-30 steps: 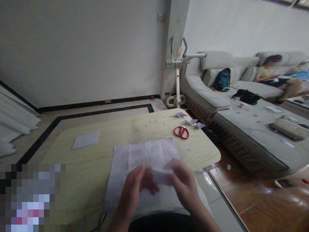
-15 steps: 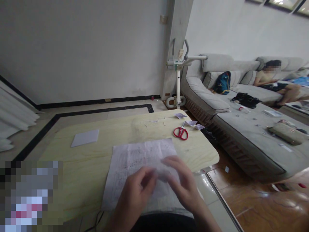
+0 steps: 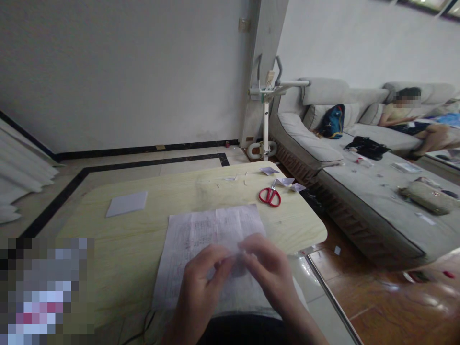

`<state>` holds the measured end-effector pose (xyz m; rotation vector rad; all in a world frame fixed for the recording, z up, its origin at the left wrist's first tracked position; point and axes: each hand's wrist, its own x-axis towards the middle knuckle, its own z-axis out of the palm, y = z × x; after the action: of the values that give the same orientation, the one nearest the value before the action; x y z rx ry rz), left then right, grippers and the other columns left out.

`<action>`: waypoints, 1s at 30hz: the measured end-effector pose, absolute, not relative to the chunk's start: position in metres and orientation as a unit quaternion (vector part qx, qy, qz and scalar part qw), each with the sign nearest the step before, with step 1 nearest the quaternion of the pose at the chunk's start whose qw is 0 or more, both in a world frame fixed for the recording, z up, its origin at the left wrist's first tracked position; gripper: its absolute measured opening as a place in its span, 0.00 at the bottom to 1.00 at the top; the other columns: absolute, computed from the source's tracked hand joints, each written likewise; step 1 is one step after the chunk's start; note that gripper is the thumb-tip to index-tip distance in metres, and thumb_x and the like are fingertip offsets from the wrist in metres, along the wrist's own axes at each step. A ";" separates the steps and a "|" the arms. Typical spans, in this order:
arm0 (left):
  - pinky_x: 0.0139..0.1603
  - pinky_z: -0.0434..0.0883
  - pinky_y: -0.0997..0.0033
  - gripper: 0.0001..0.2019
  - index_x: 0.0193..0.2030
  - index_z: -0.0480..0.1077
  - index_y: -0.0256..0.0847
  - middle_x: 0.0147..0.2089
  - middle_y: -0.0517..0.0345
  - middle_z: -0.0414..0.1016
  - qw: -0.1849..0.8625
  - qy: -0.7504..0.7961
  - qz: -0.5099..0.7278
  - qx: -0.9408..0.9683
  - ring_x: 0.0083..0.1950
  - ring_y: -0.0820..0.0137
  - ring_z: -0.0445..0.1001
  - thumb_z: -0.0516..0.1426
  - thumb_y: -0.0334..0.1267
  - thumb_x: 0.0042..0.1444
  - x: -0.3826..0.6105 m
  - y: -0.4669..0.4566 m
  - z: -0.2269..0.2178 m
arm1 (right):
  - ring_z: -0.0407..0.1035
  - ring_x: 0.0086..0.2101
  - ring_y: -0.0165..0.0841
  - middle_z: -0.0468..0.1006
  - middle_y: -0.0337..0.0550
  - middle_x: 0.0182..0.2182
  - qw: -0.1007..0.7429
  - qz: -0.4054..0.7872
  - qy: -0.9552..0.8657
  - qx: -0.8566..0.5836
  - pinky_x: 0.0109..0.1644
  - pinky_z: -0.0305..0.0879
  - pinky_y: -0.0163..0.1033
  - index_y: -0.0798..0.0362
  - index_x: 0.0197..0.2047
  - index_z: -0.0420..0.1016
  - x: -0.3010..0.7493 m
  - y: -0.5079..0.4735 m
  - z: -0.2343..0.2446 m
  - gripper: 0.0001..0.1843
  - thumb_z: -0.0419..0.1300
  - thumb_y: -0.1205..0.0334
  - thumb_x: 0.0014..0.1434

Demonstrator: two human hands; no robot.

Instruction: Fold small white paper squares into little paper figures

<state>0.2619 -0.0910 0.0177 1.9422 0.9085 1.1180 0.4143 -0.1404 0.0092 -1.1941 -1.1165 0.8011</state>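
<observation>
"Pale wood-grained table (image 3: 118,268), plain wall (image 3: 143,72) beyond it, and a grey sofa (image 3: 381,215) off to the right, where a person (image 3: 397,115) sits. What's on the tabletop?"

"Near the front edge, a written sheet (image 3: 194,239), laid flat. Past its far right corner are red-handled scissors (image 3: 271,192), blades pointing away, and three small folded papers (image 3: 285,181) by their tips. Thin scraps (image 3: 230,179) lie to the left of those, and a white rectangle (image 3: 127,203) sits well apart on the left."

"And the hands?"

"Close together over the sheet. Thumb and fingertips are drawn in narrow on the left hand (image 3: 206,273), and the right hand (image 3: 268,263) is curled the same way, facing it."

"Holding anything?"

"Yes, a small pale piece of paper (image 3: 238,260), pinched between the two sets of fingertips. It's blurred and mostly covered, so I can't tell how it's folded."

"Are they touching the sheet?"

"Can't tell from this angle."
</observation>
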 end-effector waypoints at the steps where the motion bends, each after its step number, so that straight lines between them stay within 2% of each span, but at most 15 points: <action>1: 0.31 0.72 0.79 0.09 0.30 0.76 0.42 0.29 0.62 0.79 0.355 0.352 0.431 0.751 0.30 0.72 0.76 0.59 0.35 0.62 0.261 -0.091 0.018 | 0.71 0.33 0.34 0.78 0.40 0.31 0.610 0.342 -0.494 -0.517 0.37 0.65 0.38 0.50 0.36 0.81 0.415 -0.140 0.012 0.03 0.65 0.61 0.60; 10: 0.33 0.71 0.81 0.07 0.31 0.77 0.44 0.29 0.65 0.79 0.379 0.362 0.433 0.733 0.31 0.73 0.76 0.60 0.35 0.61 0.261 -0.095 0.019 | 0.69 0.29 0.33 0.77 0.39 0.26 0.622 0.359 -0.478 -0.505 0.34 0.64 0.37 0.51 0.30 0.80 0.413 -0.140 0.012 0.07 0.65 0.62 0.60; 23: 0.35 0.72 0.77 0.09 0.32 0.77 0.43 0.31 0.62 0.80 0.419 0.369 0.407 0.724 0.33 0.70 0.77 0.57 0.36 0.63 0.263 -0.099 0.019 | 0.68 0.27 0.33 0.75 0.39 0.24 0.628 0.351 -0.463 -0.518 0.32 0.63 0.37 0.52 0.27 0.79 0.412 -0.143 0.011 0.10 0.66 0.60 0.59; 30: 0.37 0.72 0.78 0.09 0.33 0.77 0.44 0.32 0.62 0.80 0.421 0.369 0.410 0.720 0.34 0.70 0.78 0.58 0.36 0.63 0.263 -0.100 0.020 | 0.67 0.27 0.32 0.75 0.38 0.24 0.636 0.353 -0.451 -0.518 0.32 0.64 0.37 0.52 0.26 0.78 0.410 -0.144 0.011 0.09 0.66 0.63 0.58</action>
<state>0.2629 -0.0998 0.0196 1.8039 0.9239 1.0278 0.4102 -0.1441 0.0114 -1.1831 -1.0314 0.8057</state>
